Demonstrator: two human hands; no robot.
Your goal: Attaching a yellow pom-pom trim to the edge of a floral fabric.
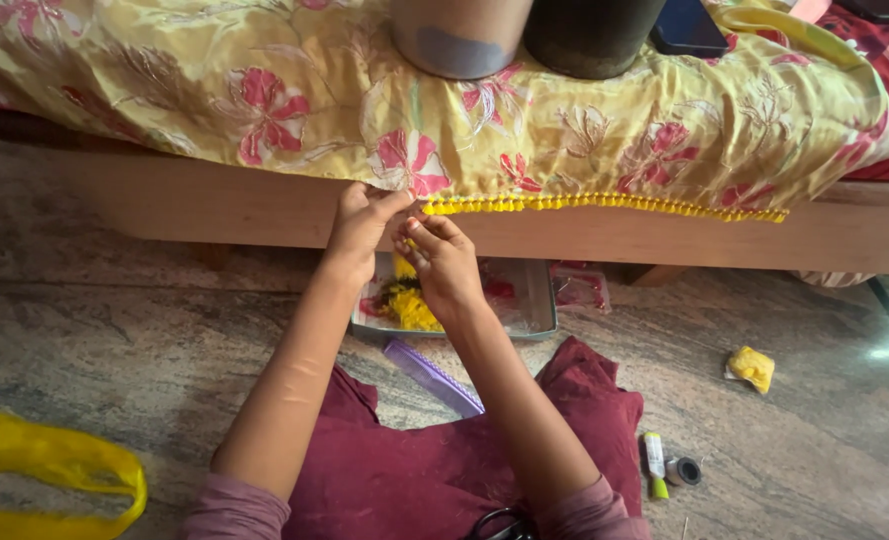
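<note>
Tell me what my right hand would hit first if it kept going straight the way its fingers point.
The right hand points up-left toward the left hand, so it would likely meet those fingers first, right at the cloth edge with the yellow trim. Depth is hard to judge.

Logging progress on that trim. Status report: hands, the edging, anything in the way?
Left hand pinching the floral cloth hem. Right hand grip closed at the end of the yellow pom-pom trim. Nothing obstructing; metal tray below the hands.

Home bedroom: wooden bed point(604, 235) draped in flowered yellow cloth point(294, 90), stone floor point(114, 330), sewing bits scattered about.
</note>
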